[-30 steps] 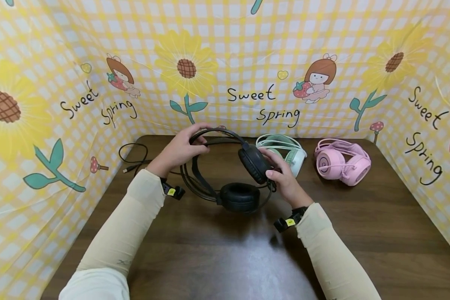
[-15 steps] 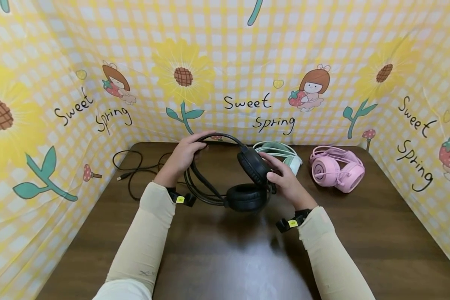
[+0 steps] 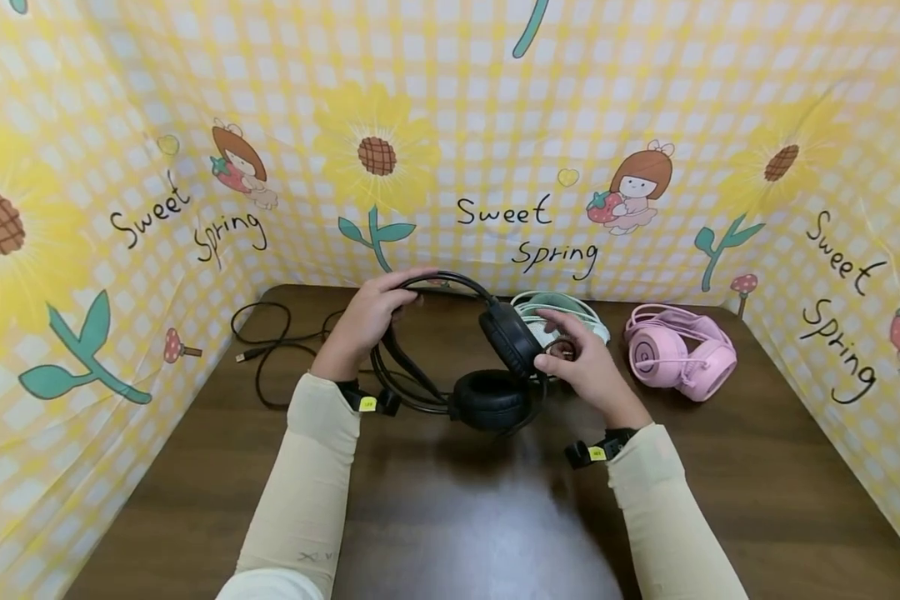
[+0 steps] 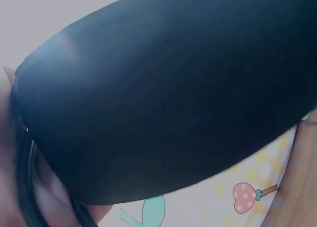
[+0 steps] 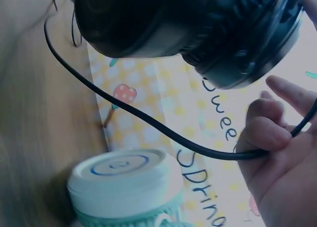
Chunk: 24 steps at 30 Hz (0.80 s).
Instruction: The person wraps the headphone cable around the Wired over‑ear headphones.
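Black over-ear headphones [image 3: 491, 400] are held tilted over the table, their two ear cups toward the right. My left hand [image 3: 367, 321] grips the headband at its left end; the wide dark band [image 4: 163, 98] fills most of the left wrist view. Close beside the upper ear cup [image 3: 510, 337] is my right hand [image 3: 600, 371], its thumb at the cup's edge. In the right wrist view, curled fingers of the right hand [image 5: 290, 167] hold the black headphone cable [image 5: 143, 119], which loops away to the left. The index finger reaches out near the cup [image 5: 133, 24].
Mint-green headphones [image 3: 558, 302] stand behind my right hand, partly hidden. Pink headphones [image 3: 654, 358] stand farther right. A black cable with a USB plug [image 3: 249, 355] lies coiled on the brown table [image 3: 420, 508] at back left. Yellow checked cloth [image 3: 495, 125] encloses the table.
Both hands have lowered the headphones slightly, and the left hand has shifted right. My right hand has drawn away from the upper ear cup, and its fingers now hold the cable.
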Each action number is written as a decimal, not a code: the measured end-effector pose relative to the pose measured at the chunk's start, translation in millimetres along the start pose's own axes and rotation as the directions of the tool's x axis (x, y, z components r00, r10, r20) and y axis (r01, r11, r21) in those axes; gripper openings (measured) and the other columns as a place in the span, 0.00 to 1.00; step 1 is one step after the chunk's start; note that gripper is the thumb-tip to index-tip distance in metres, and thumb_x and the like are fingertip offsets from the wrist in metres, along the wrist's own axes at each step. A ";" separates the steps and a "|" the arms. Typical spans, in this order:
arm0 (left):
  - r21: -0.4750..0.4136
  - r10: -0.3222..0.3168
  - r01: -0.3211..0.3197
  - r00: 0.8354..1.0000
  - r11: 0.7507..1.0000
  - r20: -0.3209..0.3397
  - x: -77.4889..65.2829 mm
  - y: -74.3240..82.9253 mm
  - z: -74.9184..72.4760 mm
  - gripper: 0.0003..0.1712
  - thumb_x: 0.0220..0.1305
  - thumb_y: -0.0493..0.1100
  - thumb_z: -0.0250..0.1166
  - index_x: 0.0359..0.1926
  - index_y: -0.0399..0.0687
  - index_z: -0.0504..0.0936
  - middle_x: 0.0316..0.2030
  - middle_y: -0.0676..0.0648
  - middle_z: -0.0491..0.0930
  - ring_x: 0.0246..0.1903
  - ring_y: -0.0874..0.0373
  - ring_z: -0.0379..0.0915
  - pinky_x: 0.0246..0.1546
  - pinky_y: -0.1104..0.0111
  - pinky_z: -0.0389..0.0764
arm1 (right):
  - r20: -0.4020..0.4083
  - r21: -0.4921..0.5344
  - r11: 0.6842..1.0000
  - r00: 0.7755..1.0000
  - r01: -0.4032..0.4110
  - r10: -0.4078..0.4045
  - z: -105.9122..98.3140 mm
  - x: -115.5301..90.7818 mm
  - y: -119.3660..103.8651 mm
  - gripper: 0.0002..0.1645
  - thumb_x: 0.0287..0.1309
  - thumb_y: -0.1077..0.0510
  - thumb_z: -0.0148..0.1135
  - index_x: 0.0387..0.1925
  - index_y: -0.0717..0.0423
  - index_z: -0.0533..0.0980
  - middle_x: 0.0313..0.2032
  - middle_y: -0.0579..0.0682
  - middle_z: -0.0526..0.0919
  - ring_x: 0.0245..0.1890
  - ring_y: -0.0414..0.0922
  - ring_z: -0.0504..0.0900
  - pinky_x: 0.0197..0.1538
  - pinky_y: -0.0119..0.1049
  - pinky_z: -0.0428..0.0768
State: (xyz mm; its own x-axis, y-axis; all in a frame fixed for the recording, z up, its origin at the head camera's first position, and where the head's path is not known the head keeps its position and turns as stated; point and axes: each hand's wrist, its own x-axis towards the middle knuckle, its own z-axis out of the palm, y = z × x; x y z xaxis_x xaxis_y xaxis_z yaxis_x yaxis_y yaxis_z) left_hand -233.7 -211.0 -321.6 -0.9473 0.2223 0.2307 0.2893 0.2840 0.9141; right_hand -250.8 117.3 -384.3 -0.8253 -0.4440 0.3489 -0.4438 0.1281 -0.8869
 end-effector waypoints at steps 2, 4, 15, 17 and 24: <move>-0.013 -0.010 0.010 1.000 1.000 -0.010 -0.3 0.9 -1.3 0.22 0.76 0.41 0.46 0.63 0.62 0.76 0.43 0.42 0.77 0.23 0.51 0.56 0.23 0.63 0.65 | -0.050 -0.052 0.999 0.999 -0.011 0.008 -0.7 -0.4 -5.4 0.31 0.52 0.68 0.70 0.59 0.63 0.73 0.39 0.59 0.70 0.28 0.43 0.67 0.32 0.30 0.66; -0.024 -0.022 0.022 1.000 0.999 -0.016 -0.8 0.8 -2.9 0.22 0.75 0.40 0.47 0.63 0.59 0.77 0.42 0.41 0.76 0.24 0.50 0.58 0.24 0.63 0.66 | -0.069 -0.108 0.994 0.997 -0.021 0.014 -0.2 -2.1 -15.9 0.20 0.51 0.67 0.72 0.48 0.63 0.77 0.30 0.56 0.69 0.26 0.43 0.64 0.30 0.31 0.64; 0.097 -0.102 0.098 0.994 0.990 0.041 2.4 2.5 -0.9 0.20 0.74 0.46 0.51 0.61 0.71 0.77 0.57 0.58 0.76 0.19 0.53 0.58 0.26 0.63 0.66 | 0.036 -0.219 0.973 0.997 0.072 -0.065 7.0 -13.2 -66.6 0.09 0.62 0.67 0.62 0.25 0.64 0.77 0.22 0.46 0.73 0.22 0.40 0.67 0.27 0.32 0.67; 0.109 -0.133 0.127 0.990 0.986 0.049 2.6 3.8 0.7 0.20 0.74 0.48 0.52 0.61 0.72 0.77 0.57 0.56 0.75 0.14 0.56 0.53 0.26 0.63 0.66 | 0.062 -0.227 0.971 0.996 0.076 -0.064 7.4 -14.2 -70.8 0.08 0.62 0.67 0.62 0.26 0.64 0.78 0.24 0.46 0.75 0.24 0.39 0.69 0.28 0.32 0.68; 0.119 -0.105 0.094 0.990 0.988 0.089 0.5 3.4 5.4 0.21 0.74 0.45 0.51 0.62 0.67 0.77 0.54 0.50 0.77 0.13 0.57 0.51 0.23 0.65 0.65 | 0.152 -0.290 0.953 0.987 0.091 -0.048 7.5 -13.4 -61.8 0.07 0.58 0.63 0.67 0.25 0.54 0.81 0.21 0.42 0.74 0.24 0.40 0.69 0.28 0.32 0.68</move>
State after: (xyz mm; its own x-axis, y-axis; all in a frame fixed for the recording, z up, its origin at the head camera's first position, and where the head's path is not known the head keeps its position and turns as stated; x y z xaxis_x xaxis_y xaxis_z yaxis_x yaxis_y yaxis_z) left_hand -232.4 -204.9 -320.2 -0.9563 0.2736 0.1028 0.2131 0.4122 0.8858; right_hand -209.6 108.7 -336.4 -0.7403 -0.5791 0.3415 -0.5994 0.3385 -0.7253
